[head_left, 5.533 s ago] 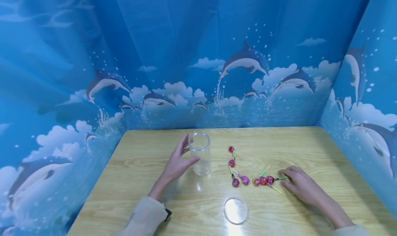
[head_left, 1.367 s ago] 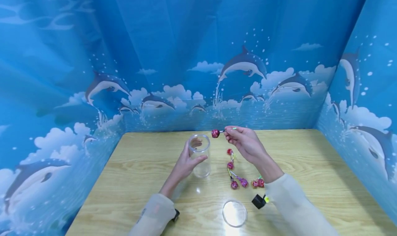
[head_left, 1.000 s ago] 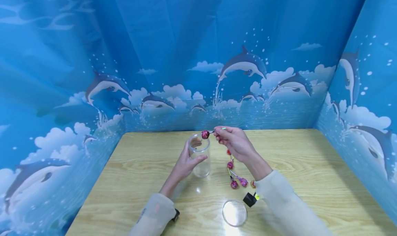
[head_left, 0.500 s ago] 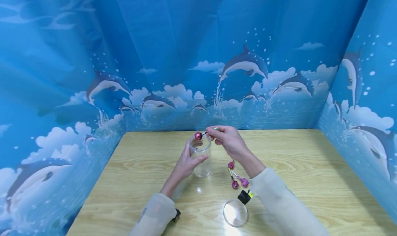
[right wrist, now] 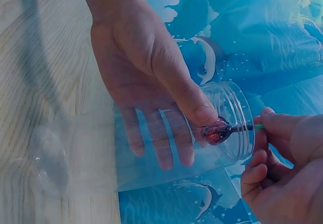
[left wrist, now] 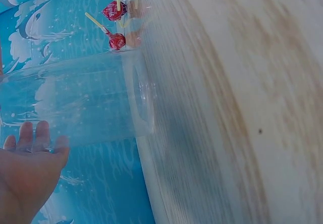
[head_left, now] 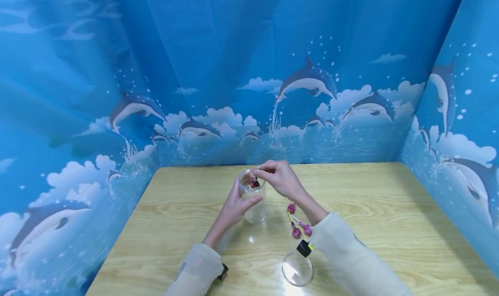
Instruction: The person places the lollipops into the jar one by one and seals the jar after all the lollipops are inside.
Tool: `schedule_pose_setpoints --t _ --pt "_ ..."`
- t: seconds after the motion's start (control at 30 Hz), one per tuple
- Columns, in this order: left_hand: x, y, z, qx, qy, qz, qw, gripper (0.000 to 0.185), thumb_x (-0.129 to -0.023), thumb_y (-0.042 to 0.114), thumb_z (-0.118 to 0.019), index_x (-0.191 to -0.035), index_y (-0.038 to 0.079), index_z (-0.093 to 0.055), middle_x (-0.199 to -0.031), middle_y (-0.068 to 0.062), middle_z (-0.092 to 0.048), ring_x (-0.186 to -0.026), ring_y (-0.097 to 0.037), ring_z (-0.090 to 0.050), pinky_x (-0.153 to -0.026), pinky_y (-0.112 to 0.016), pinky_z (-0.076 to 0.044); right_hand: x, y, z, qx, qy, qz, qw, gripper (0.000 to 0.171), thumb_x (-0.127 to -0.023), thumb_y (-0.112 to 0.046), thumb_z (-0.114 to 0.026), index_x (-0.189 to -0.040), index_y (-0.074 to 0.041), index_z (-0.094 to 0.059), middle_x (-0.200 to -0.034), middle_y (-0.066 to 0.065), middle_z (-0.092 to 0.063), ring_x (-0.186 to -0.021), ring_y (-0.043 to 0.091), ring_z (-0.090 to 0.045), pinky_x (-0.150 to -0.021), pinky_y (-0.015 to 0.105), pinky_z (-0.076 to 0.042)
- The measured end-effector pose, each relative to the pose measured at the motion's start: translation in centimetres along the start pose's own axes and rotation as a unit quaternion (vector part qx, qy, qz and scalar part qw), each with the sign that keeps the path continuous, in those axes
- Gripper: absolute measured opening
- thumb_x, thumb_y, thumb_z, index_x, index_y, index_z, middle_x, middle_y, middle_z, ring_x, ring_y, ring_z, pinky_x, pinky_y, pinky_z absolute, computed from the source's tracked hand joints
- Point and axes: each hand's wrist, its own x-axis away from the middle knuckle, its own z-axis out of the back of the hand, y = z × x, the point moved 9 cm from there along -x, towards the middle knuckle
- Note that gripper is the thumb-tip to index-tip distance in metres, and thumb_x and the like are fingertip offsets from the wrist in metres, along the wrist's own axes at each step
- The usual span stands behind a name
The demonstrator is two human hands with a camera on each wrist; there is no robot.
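A clear, open-topped jar (head_left: 255, 211) stands upright on the wooden table. Wrapped around its upper side, my left hand (head_left: 233, 204) holds it with thumb in front and fingers behind. My right hand (head_left: 283, 180) is at the mouth, pinching the green stick of a lollipop (right wrist: 217, 133). The lollipop's dark red wrapped head hangs inside the jar's neck, below the rim, in the right wrist view. Through the jar wall, the left thumb and spread fingers (right wrist: 164, 143) show. No other lollipop is visible in the jar.
Several wrapped lollipops (head_left: 296, 233) lie right of the jar; the right forearm hides part of that area. A round clear lid (head_left: 297, 278) lies near the front, partly overlapped by the black wrist camera (head_left: 304, 248). Dolphin-print curtains (head_left: 218, 149) border the table's back and sides.
My right hand has picked up a lollipop from the right end of the group, carried it left and lowered its head into the jar mouth. The left hand stays around the jar.
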Motion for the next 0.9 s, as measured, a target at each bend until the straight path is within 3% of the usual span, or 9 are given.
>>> schedule_pose_setpoints --t 0.2,0.57,0.9 --pt "0.0 -0.1 -0.3 0.004 -0.003 0.001 1.0 0.082 -0.091 0.012 -0.079 -0.158 0.014 -0.032 -0.151 -0.014 -0.05 -0.14 -0.031 -0.046 -0.119 -0.051 -0.036 0.0 -0.3 -0.3 0.022 -0.004 0.026 0.999 0.019 -0.096 -0.023 -0.075 -0.102 -0.006 -0.081 -0.087 0.001 -0.068 -0.074 0.019 -0.055 -0.06 0.026 -0.046" --pt "-0.1 0.3 -0.5 0.004 -0.002 -0.013 0.9999 0.078 -0.093 0.008 -0.077 -0.156 0.008 -0.032 -0.149 -0.021 -0.047 -0.139 -0.038 -0.045 -0.117 -0.064 -0.032 0.2 0.2 0.1 0.022 -0.002 0.004 1.0 0.024 -0.099 -0.029 -0.071 -0.109 -0.008 -0.08 -0.09 0.003 -0.07 -0.074 0.02 -0.053 -0.06 0.028 -0.043" --pt "-0.1 0.2 -0.1 0.0 0.008 -0.008 0.9999 0.079 -0.089 0.005 -0.079 -0.154 0.0 -0.033 -0.148 -0.024 -0.049 -0.139 -0.038 -0.047 -0.119 -0.059 -0.033 2.7 2.4 4.1 -0.007 0.008 -0.058 0.998 0.033 -0.102 -0.034 -0.067 -0.124 -0.01 -0.075 -0.106 0.007 -0.071 -0.08 0.022 -0.057 -0.066 0.034 -0.05"
